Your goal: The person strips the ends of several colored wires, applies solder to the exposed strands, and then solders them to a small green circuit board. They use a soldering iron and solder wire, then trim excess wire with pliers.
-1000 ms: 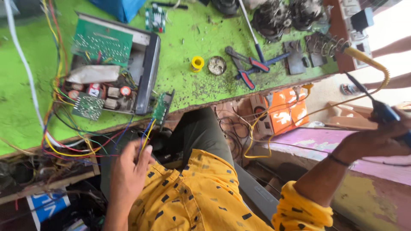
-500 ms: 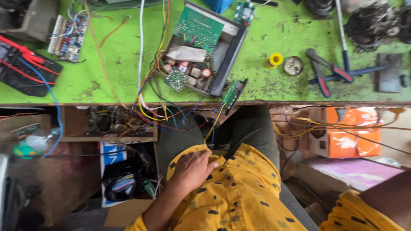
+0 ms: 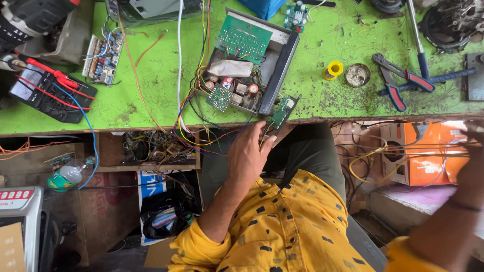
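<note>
My left hand [image 3: 248, 155] is raised from my lap with its fingers apart, fingertips at the loose wires just under a small green circuit board [image 3: 283, 112] that hangs over the bench's front edge. Above it lies an opened device chassis [image 3: 275, 65] with a green circuit board [image 3: 244, 37] and a tangle of coloured wires [image 3: 194, 108]. My right hand [image 3: 473, 153] is blurred at the right edge, among thin wires in front of an orange box [image 3: 421, 156]. Whether it holds anything is unclear.
The green workbench [image 3: 151, 95] carries a black multimeter [image 3: 35, 93] with red probes, a bare circuit board [image 3: 103, 56], a yellow solder spool [image 3: 334, 69], a round tin [image 3: 358, 74] and red-handled pliers [image 3: 401, 80]. Below sit a wire-filled shelf [image 3: 156, 148] and a bottle [image 3: 68, 176].
The view has swung left along the bench. My left hand rose from my lap to the wires at the bench edge. My right hand came back into view at the right edge.
</note>
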{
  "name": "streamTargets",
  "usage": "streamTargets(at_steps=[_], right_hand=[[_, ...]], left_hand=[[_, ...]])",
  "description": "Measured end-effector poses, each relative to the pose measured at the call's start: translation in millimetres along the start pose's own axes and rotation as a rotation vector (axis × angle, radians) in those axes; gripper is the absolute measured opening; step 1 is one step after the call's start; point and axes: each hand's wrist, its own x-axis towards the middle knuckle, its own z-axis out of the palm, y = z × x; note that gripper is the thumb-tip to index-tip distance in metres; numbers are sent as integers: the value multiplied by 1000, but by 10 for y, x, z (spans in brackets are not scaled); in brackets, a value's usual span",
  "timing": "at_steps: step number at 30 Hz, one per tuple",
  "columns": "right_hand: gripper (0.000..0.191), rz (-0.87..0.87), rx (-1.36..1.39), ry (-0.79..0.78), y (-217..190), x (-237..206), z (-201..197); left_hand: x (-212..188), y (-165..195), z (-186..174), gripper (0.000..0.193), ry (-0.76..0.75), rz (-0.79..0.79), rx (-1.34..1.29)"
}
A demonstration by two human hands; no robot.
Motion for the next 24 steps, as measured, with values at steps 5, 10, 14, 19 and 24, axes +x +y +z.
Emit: streamTargets(at_steps=[5,10,14,19,24], right_hand=[[47,195,366,-622,-1019,-1127,1675],[44,331,779,-551,-1739,-1173,2185],[38,267,650,-422,-1953,-692,2148],[40,331,673,-489,-1854,-452,2059],[55,19,299,-351,-1892,-600,2034]], left_hand=[[37,-12,174,21,-181,-229,-400],[185,47,294,20,-220,-214,-770],[239,132,254,23,-238,-141,-674],[282,229,258,21,-64,83,-335],[359,226,332,36,-12,222,-209]])
